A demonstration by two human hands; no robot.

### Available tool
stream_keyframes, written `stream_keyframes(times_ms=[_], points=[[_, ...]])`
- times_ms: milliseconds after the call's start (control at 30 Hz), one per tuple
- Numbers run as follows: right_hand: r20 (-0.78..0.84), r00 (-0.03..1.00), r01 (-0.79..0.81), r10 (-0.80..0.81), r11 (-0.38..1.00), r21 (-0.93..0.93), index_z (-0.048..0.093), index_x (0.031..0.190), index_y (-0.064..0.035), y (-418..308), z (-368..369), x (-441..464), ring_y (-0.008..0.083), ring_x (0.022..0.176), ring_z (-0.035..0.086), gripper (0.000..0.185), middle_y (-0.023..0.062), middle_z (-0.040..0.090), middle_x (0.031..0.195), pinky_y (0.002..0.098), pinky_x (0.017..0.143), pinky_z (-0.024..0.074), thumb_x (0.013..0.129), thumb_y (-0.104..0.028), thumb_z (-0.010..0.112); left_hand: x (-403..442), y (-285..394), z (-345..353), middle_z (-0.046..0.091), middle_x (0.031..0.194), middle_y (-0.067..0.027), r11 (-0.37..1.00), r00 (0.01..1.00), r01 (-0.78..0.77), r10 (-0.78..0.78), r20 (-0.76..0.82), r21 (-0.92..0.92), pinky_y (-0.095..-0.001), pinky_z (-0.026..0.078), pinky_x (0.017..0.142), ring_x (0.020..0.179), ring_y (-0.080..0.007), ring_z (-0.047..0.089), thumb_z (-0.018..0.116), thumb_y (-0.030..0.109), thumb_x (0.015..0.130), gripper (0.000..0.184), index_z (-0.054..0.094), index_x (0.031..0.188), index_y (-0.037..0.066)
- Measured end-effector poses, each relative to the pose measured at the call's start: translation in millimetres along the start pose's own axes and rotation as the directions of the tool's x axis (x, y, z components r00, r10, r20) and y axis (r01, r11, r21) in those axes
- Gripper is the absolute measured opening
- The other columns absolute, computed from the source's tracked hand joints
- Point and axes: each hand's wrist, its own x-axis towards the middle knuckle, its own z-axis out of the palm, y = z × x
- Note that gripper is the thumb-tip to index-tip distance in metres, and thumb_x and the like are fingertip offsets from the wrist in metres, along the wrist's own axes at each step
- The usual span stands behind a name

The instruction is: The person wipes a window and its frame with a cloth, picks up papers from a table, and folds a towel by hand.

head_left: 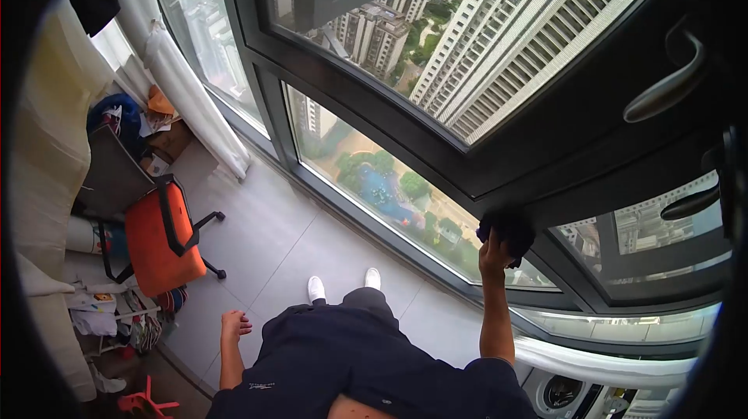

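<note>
My right hand (492, 254) is closed on a bunched dark cloth (508, 234), which lies against the dark window frame (436, 156) where its bars meet, right of centre. The cloth hides part of the fingers. Below the frame, the lower glass pane (374, 184) ends just left of the cloth. On the left, my left hand (235, 324) hangs low above the tiled floor, its fingers loosely curled and apart, with nothing in it.
An orange chair (162, 240) stands at the left beside piled clothes (97, 314) and a long curtain (47, 185). Metal window handles (668, 86) jut out at the upper right. A washing machine (559, 392) is at the lower right, a red stool (146, 402) at the lower left.
</note>
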Motion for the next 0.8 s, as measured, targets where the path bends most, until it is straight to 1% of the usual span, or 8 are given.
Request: stream_keyframes(times_ms=[100, 200, 333, 400, 500, 600, 733, 800], points=[[0.185, 0.960, 0.202, -0.213, 0.977, 0.075, 0.061, 0.130, -0.0188, -18, 12, 18, 0.0413, 0.129, 0.044, 0.051, 0.0139, 0.049, 0.138, 0.0619, 0.107, 0.0303, 0.079, -0.014, 0.061, -7, 8, -8, 0.060, 0.078, -0.0129, 1.000, 0.999, -0.001, 0.001, -0.051, -0.001, -0.0405, 0.057, 0.052, 0.061, -0.0269, 0.064, 0.053, 0.013, 0.090, 0.016, 0.057, 0.097, -0.001], [0.352, 0.894, 0.248, -0.278, 0.960, 0.130, 0.066, 0.125, -0.0204, -66, 22, 55, 0.0382, 0.125, 0.049, 0.045, 0.0104, 0.055, 0.134, 0.0605, 0.105, 0.0346, 0.080, -0.020, 0.065, 1, 19, -13, 0.059, 0.080, -0.0143, 1.000, 0.996, -0.018, 0.017, -0.091, -0.010, -0.0417, 0.058, 0.055, 0.064, -0.0293, 0.065, 0.052, 0.014, 0.091, 0.019, 0.057, 0.100, -0.002], [0.236, 0.936, 0.227, -0.260, 0.961, 0.158, 0.064, 0.128, -0.0236, -143, 66, 102, 0.0338, 0.124, 0.051, 0.049, 0.0066, 0.056, 0.133, 0.0599, 0.105, 0.0346, 0.079, -0.023, 0.067, 1, 19, -16, 0.060, 0.076, -0.0113, 0.985, 0.991, -0.091, 0.075, -0.109, -0.146, -0.0390, 0.056, 0.050, 0.058, -0.0244, 0.064, 0.054, 0.014, 0.090, 0.015, 0.058, 0.096, 0.000], [0.239, 0.936, 0.199, -0.257, 0.950, 0.242, 0.063, 0.129, -0.0235, -183, 91, 126, 0.0325, 0.126, 0.050, 0.045, 0.0056, 0.056, 0.135, 0.0595, 0.106, 0.0317, 0.084, -0.023, 0.063, -3, 7, -19, 0.059, 0.076, -0.0111, 0.975, 0.990, -0.100, 0.078, -0.115, -0.199, -0.0387, 0.056, 0.049, 0.058, -0.0241, 0.064, 0.055, 0.014, 0.090, 0.015, 0.058, 0.096, 0.000], [0.186, 0.934, 0.256, -0.305, 0.935, 0.245, 0.063, 0.129, -0.0232, -242, 120, 173, 0.0323, 0.126, 0.049, 0.040, 0.0039, 0.056, 0.135, 0.0577, 0.108, 0.0317, 0.089, -0.020, 0.056, -2, -19, -29, 0.061, 0.080, -0.0144, 0.979, 0.991, -0.055, 0.030, -0.127, -0.194, -0.0402, 0.058, 0.051, 0.063, -0.0285, 0.066, 0.054, 0.013, 0.091, 0.017, 0.058, 0.097, -0.002], [0.111, 0.944, 0.247, -0.312, 0.887, 0.390, 0.063, 0.129, -0.0211, -301, 148, 221, 0.0325, 0.126, 0.050, 0.040, 0.0042, 0.056, 0.135, 0.0572, 0.109, 0.0317, 0.089, -0.019, 0.057, -5, -27, -28, 0.061, 0.079, -0.0142, 0.962, 0.973, -0.038, -0.027, -0.231, -0.271, -0.0392, 0.057, 0.049, 0.062, -0.0268, 0.066, 0.054, 0.013, 0.091, 0.016, 0.059, 0.097, -0.001], [0.057, 0.929, 0.302, -0.366, 0.837, 0.456, 0.065, 0.125, -0.0133, -376, 159, 296, 0.0332, 0.123, 0.052, 0.039, 0.0064, 0.058, 0.134, 0.0524, 0.110, 0.0341, 0.087, -0.013, 0.058, -24, 47, -16, 0.061, 0.079, -0.0110, 0.944, 0.981, -0.175, 0.142, -0.132, -0.279, -0.0358, 0.057, 0.051, 0.062, -0.0220, 0.065, 0.055, 0.015, 0.091, 0.016, 0.059, 0.097, 0.000], [-0.103, 0.969, 0.240, -0.226, 0.742, 0.626, 0.066, 0.122, -0.0119, -419, 190, 326, 0.0337, 0.122, 0.053, 0.037, 0.0089, 0.058, 0.133, 0.0481, 0.110, 0.0362, 0.086, -0.013, 0.059, -25, 102, -1, 0.060, 0.082, -0.0093, 0.914, 0.959, -0.284, 0.270, -0.091, -0.289, -0.0339, 0.057, 0.054, 0.066, -0.0209, 0.065, 0.055, 0.017, 0.092, 0.018, 0.058, 0.099, 0.001]])
